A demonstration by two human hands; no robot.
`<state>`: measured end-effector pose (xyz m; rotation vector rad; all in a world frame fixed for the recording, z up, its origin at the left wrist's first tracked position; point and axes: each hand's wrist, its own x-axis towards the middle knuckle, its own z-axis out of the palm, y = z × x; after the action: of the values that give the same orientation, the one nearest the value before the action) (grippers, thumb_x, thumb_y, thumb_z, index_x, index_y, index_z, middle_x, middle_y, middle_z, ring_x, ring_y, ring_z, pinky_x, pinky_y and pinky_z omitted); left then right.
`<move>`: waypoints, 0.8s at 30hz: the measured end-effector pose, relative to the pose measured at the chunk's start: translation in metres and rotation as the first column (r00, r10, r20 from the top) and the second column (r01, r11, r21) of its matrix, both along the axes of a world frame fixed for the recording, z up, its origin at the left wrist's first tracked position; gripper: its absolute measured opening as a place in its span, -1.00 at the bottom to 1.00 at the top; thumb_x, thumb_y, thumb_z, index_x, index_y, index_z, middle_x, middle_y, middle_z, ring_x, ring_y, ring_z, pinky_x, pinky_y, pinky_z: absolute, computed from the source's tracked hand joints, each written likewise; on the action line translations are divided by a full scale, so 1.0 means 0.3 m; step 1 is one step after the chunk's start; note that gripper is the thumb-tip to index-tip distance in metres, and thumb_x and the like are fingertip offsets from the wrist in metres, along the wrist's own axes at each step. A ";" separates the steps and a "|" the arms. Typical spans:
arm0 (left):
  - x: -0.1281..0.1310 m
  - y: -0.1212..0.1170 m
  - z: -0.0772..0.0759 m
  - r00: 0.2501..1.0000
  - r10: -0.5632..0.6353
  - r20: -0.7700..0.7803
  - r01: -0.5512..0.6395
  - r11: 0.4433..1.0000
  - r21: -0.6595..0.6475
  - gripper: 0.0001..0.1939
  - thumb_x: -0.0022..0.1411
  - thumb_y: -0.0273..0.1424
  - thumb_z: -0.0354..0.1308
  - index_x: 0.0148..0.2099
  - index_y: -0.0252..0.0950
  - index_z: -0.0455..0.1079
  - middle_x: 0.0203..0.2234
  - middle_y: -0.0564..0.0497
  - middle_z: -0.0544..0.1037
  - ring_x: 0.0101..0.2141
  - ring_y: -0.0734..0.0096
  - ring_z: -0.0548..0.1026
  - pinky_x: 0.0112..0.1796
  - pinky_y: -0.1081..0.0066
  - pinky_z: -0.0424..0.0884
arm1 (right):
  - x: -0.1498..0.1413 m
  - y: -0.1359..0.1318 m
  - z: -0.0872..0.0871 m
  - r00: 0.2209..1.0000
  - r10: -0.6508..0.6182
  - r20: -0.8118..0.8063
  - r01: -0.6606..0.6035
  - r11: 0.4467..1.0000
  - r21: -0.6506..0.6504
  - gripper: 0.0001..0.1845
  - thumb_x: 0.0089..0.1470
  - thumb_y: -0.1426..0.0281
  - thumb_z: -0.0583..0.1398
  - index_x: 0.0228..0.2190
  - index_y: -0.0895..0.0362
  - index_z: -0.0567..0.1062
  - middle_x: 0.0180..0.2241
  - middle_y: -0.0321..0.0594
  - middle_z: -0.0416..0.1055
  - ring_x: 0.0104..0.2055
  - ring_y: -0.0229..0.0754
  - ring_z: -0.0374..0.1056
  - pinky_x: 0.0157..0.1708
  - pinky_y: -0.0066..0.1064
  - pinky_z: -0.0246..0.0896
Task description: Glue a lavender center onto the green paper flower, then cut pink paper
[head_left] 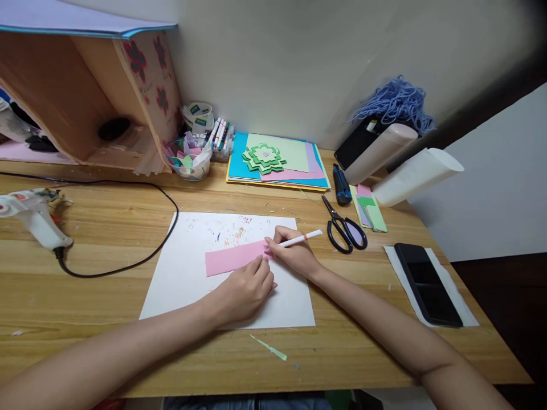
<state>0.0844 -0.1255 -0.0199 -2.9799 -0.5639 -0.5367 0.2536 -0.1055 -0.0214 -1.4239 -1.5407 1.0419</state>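
Strip [233,260]: pink paper, long and flat, matte, with straight edges; it slants slightly upward to the right on the sheet.
Sheet [179,296]: smooth white paper on the wood-grained desk [111,222], with coloured flecks and marks above the strip.
Pen [301,238]: slim white barrel with an orange band, its back end pointing right.
Behind: glue gun [34,216] and its black cord at left; clear tub [190,162] of paper scraps, markers [219,134], and layered green paper flower [264,158] on a stack of coloured paper [239,165].
Right side: black-handled scissors [342,225] just beside the sheet, blue-black cutter [342,185], dark phone [427,285].
In the way: both hands cover parts of the strip's right end; the nearby tools lie off it.
Left hand [250,287]: below the strip's right part, fingers curled close together, fingertips at its lower edge; any pinch is hidden.
Right hand [294,253]: at the strip's right end, fingers closed around the pen.
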 end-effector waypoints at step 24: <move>-0.005 0.000 0.005 1.000 -0.006 0.002 0.007 0.996 -0.090 -0.77 0.28 -0.45 -0.18 -0.23 -0.48 0.25 -0.25 -0.35 0.47 -0.22 0.14 0.47 -0.34 0.25 0.43 | 0.000 -0.002 -0.004 0.998 0.040 0.044 -0.041 0.999 0.011 -0.71 -0.04 0.33 0.16 -0.68 0.14 0.25 -0.67 -0.38 0.20 -0.58 -0.33 0.13 -0.59 -0.49 -0.07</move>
<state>0.0829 -0.1254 -0.0184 -3.0670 -0.5941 -0.5285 0.2536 -0.1061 -0.0227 -1.4211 -1.6100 1.0303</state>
